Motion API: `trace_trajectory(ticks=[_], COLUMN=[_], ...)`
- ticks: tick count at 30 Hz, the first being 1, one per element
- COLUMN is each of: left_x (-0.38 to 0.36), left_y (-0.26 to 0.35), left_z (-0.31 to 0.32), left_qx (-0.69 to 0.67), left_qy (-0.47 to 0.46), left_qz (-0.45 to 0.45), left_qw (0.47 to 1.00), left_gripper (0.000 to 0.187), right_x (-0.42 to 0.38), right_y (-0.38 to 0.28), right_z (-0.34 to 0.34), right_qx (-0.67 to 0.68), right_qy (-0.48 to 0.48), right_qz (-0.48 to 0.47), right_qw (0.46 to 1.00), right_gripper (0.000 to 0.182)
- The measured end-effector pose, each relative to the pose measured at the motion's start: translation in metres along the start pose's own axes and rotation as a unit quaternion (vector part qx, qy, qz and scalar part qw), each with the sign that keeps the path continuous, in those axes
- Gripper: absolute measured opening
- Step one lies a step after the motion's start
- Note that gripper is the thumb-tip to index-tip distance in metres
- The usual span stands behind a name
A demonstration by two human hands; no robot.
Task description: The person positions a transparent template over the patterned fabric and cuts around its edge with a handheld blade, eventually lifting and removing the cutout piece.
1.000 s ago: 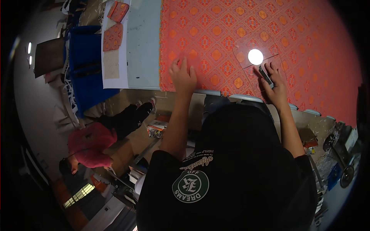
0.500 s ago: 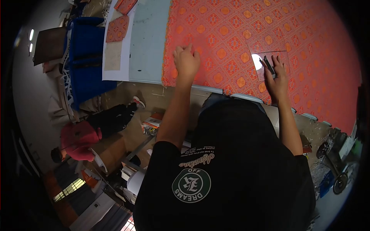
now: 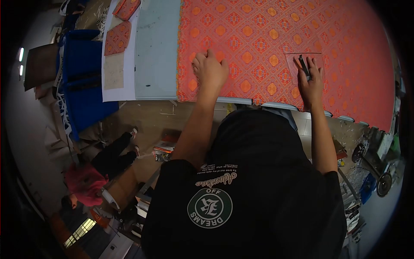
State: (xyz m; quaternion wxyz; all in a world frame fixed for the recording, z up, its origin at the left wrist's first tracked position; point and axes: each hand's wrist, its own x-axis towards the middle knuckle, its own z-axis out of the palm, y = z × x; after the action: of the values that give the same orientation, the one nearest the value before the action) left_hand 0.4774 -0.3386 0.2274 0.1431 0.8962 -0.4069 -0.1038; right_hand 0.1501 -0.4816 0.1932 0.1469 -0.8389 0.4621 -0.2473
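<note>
A red-orange brocade cloth (image 3: 246, 47) with yellow medallions covers much of the table. My left hand (image 3: 210, 71) rests on it near its left edge, thumb held apart and the other fingers partly bent; nothing shows in it. My right hand (image 3: 311, 82) lies farther right over a clear, four-sided plate (image 3: 293, 74) on the cloth. A slim black cutter (image 3: 303, 64) sits between its thumb and fingers, with the lower part hidden by the hand. Its other fingertips are spread over the plate.
Left of the cloth, the pale blue tabletop (image 3: 157, 56) shows, then a white sheet (image 3: 131, 82) with patterned cloth pieces (image 3: 117, 38). Blue chairs (image 3: 84, 82) stand beyond. A person in a red top (image 3: 86, 183) is at the lower left. Metal equipment (image 3: 384, 183) stands at the right.
The view has shifted, and the table's left side appears lower and farther left. The bright reflection on the clear plate is gone. Both hands stay at nearly the same spots on the cloth.
</note>
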Motion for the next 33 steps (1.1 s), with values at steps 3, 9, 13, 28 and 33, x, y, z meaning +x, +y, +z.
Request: trace_trajectory(ticks=[3, 9, 13, 28, 33], left_x=[0.006, 0.015, 0.013, -0.045, -0.041], left_y=[0.002, 0.001, 0.0, 0.089, 0.088], left_z=[0.003, 0.008, 0.016, 0.052, 0.045], left_qx=[0.001, -0.006, -0.002, -0.083, -0.036], left_qy=[-0.007, 0.0, 0.016, -0.067, -0.107], left_qz=[-0.007, -0.031, 0.002, 0.29, 0.26], left_qw=[1.0, 0.999, 1.0, 0.951, 0.959], left_gripper=[0.064, 0.068, 0.07, 0.083, 0.085], right_x=[0.0, 0.004, -0.004, -0.042, -0.046], right_y=[-0.006, -0.017, -0.037, 0.022, 0.027], right_z=[-0.003, 0.0, 0.004, -0.053, -0.063], right_qx=[0.001, 0.069, 0.168, 0.434, 0.594], right_qy=[0.029, -0.014, -0.055, 0.035, 0.078], right_qz=[0.05, 0.111, 0.119, 0.291, 0.336], right_qw=[0.998, 0.991, 0.977, 0.852, 0.726], right_gripper=[0.038, 0.041, 0.041, 0.023, 0.021])
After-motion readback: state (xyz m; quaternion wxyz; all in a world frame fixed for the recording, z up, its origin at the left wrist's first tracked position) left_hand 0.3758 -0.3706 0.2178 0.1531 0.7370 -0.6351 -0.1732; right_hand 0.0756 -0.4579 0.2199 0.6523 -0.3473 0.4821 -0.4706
